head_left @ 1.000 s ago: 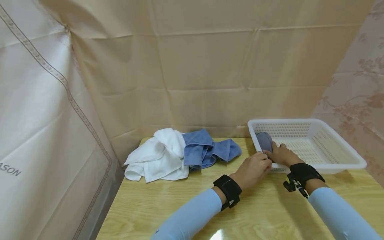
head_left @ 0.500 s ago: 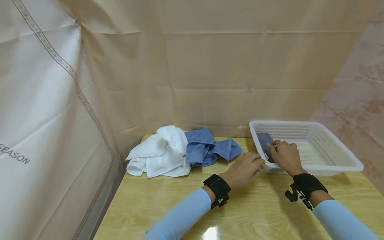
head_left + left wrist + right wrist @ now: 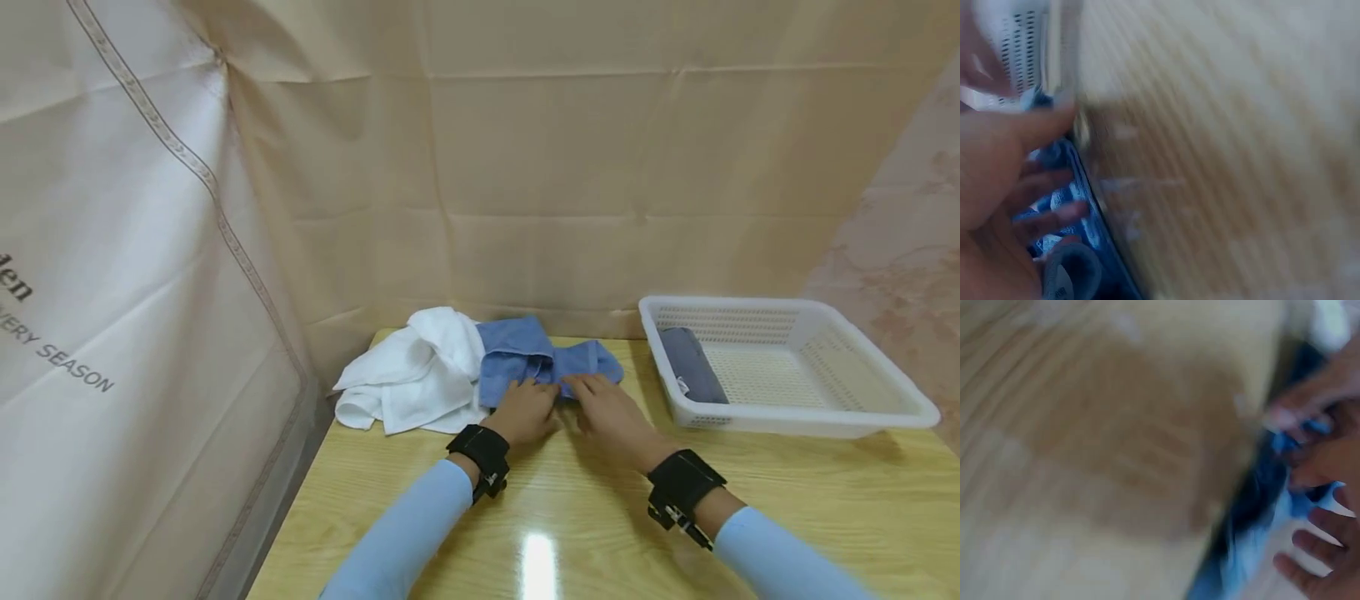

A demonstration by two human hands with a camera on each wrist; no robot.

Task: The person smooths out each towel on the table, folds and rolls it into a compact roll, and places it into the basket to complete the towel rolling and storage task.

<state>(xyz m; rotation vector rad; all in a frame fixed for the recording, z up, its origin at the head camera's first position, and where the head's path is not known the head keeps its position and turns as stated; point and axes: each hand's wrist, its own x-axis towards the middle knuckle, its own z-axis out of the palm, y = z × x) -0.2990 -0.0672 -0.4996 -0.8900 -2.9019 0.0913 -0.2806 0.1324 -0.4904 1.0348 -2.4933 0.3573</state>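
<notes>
A crumpled blue towel point(image 3: 517, 337) lies at the back of the table. My left hand point(image 3: 525, 410) reaches its near edge, fingers extended over the cloth. Close to its right, my right hand point(image 3: 617, 421) has straight fingertips on the towel's right part. In the left wrist view the fingers of the left hand point(image 3: 997, 175) are spread beside the blue cloth, with no fold pinched. The right wrist view is blurred; loose, parted fingers point(image 3: 1319, 550) show by the towel. Against the blue towel's left side sits a bunched white towel point(image 3: 416, 371).
A white perforated plastic basket point(image 3: 795, 418) stands on the right of the table. Inside, along its left wall, lies a rolled grey-blue towel point(image 3: 693, 368). A beige cloth wall point(image 3: 540, 167) rises behind the wooden table point(image 3: 592, 542), and a pale hanging cloth point(image 3: 172, 317) borders the left.
The right hand has let go of the rolled towel in the basket. Both hands have moved left from the basket to the blue towel. The head view has turned slightly left.
</notes>
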